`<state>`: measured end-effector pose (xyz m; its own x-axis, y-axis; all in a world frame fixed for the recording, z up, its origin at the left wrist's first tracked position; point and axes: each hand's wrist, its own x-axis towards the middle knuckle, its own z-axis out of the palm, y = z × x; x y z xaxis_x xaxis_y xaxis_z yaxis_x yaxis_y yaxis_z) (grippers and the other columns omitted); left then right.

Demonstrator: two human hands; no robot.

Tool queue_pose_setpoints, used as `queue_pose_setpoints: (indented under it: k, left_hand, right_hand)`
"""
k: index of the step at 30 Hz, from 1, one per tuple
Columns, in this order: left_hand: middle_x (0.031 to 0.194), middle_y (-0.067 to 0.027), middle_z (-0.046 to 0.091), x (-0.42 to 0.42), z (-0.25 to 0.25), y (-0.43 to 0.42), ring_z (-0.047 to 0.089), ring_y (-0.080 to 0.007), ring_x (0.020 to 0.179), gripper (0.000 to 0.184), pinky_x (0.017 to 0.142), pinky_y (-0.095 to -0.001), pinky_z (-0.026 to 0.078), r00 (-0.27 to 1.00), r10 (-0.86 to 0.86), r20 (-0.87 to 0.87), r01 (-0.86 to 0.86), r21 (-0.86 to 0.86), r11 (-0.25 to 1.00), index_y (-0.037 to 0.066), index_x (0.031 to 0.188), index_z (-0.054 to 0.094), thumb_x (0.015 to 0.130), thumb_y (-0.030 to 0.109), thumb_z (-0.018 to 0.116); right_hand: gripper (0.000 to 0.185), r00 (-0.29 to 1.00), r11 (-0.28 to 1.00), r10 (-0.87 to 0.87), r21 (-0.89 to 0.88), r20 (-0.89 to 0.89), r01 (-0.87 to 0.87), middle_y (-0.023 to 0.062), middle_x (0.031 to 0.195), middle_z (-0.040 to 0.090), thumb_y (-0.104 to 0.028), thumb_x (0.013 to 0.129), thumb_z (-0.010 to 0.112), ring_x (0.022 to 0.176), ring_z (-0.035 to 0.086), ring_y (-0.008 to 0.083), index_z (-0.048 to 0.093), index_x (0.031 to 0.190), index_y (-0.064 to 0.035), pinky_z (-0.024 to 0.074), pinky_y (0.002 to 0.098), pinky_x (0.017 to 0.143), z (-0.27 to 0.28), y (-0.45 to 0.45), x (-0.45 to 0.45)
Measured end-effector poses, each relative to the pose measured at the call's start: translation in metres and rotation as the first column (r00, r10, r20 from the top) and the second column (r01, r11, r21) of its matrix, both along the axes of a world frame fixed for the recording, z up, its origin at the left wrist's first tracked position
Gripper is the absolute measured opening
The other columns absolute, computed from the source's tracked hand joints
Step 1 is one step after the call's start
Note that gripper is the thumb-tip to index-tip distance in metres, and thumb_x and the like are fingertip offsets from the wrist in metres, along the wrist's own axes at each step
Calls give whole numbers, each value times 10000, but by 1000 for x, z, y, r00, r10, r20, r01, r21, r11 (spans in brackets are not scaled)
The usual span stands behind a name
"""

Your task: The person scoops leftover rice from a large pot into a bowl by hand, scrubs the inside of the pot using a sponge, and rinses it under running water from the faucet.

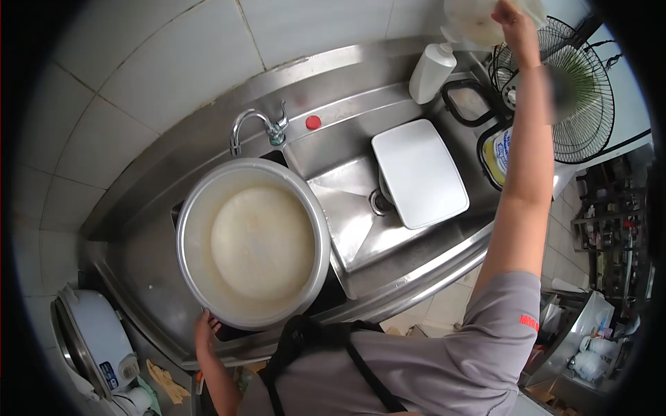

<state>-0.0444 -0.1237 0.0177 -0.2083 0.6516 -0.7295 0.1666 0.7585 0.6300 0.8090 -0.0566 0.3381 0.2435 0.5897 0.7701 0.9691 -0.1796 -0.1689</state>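
A large round metal pot (187,229), with a cloudy, pale-stained inside, rests over the left basin of the steel sink. My left hand (207,331) is at its near-left rim, fingers bent against the outer edge as if gripping it. Far up at the top right, my right arm is stretched out and my right hand (519,29) is closed on a pale, translucent, bag-like thing (479,24), partly cut off by the frame edge. Below that hangs a white squeeze bottle (431,75) shape, standing on the sink's back ledge.
A chrome faucet (258,125) rises behind the pot, beside a red cap (313,122). In the right basin a white rectangular lid or tray (421,173) leans near the drain. Black-rimmed containers (468,104) and a fan (583,97) stand right. A rice cooker-like appliance (97,340) sits lower left.
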Motion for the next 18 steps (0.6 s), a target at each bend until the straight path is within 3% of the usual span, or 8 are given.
queue_pose_setpoints:
  k: [1, 3, 5, 6, 10, 11, 16, 18]
  left_hand:
    - [1058, -93, 488, 4, 2, 1, 495, -210, 913, 439, 746, -337, 415, 1000, -7, -7, 7, 5, 1000, 19, 1149, 441, 861, 347, 484]
    - [1090, -103, 494, 12, 3, 3, 497, -213, 947, 445, 762, -340, 411, 1000, -10, -17, 10, 25, 1000, 14, 1157, 435, 863, 344, 479]
    - [1109, -106, 496, 14, 3, 5, 499, -205, 960, 454, 771, -338, 407, 999, -50, 2, 50, 38, 998, 11, 1163, 431, 862, 348, 480]
    - [1119, -108, 498, 13, 3, 6, 500, -201, 967, 459, 776, -337, 405, 997, -79, 12, 79, 42, 996, 10, 1165, 428, 861, 349, 481]
    - [1081, -96, 526, 20, 1, 12, 518, -188, 938, 465, 774, -330, 404, 995, -98, 0, 98, 37, 995, 14, 1169, 432, 860, 357, 485]
    - [1069, -96, 533, 21, 1, 12, 522, -190, 933, 465, 774, -333, 406, 996, -87, 6, 86, 48, 995, 13, 1165, 438, 860, 361, 485]
    - [1055, -105, 547, 10, -15, 5, 531, -194, 935, 498, 799, -364, 410, 983, 115, 143, -132, 115, 985, 0, 1151, 455, 855, 399, 487]
    - [1047, -105, 550, 30, -10, 6, 530, -194, 944, 506, 818, -362, 407, 952, 305, 42, -307, 142, 941, -8, 1149, 458, 857, 406, 485]
  right_hand:
    - [88, 995, 993, 100, 64, 15, -101, 115, 641, 479, 76, 642, 491, 640, 495, 211, 464, 680, 2, 404, 298, 608, 14, -17, -49]
    - [152, 999, 999, 43, -6, 20, -43, 139, 645, 486, 73, 632, 574, 608, 477, 174, 445, 707, 42, 418, 302, 582, 32, -42, -108]
    - [189, 996, 998, 67, -18, 57, -66, 62, 604, 476, 83, 601, 622, 582, 420, 118, 478, 705, 19, 369, 265, 540, 34, -67, -152]
    - [108, 983, 982, 157, -124, 96, -144, 64, 767, 634, -45, 745, 598, 744, 618, 179, 579, 849, -24, 457, 282, 689, 24, -78, -96]
    - [143, 948, 875, 135, -415, -290, -251, 55, 747, 625, 21, 689, 621, 764, 616, 137, 578, 822, -12, 466, 268, 698, -36, -97, -165]
    - [173, 920, 815, 68, -511, -385, -274, 59, 732, 621, 30, 666, 629, 754, 616, 133, 584, 823, -27, 470, 274, 689, -63, -91, -186]
    - [163, 943, 438, 84, -838, -323, -326, 134, 740, 621, -147, 578, 693, 698, 600, 284, 661, 728, -91, 472, 369, 637, -287, -58, -252]
    - [152, 947, 359, 127, -877, -294, -320, 147, 758, 619, -133, 589, 648, 731, 599, 305, 657, 734, -88, 476, 391, 663, -379, -65, -274]
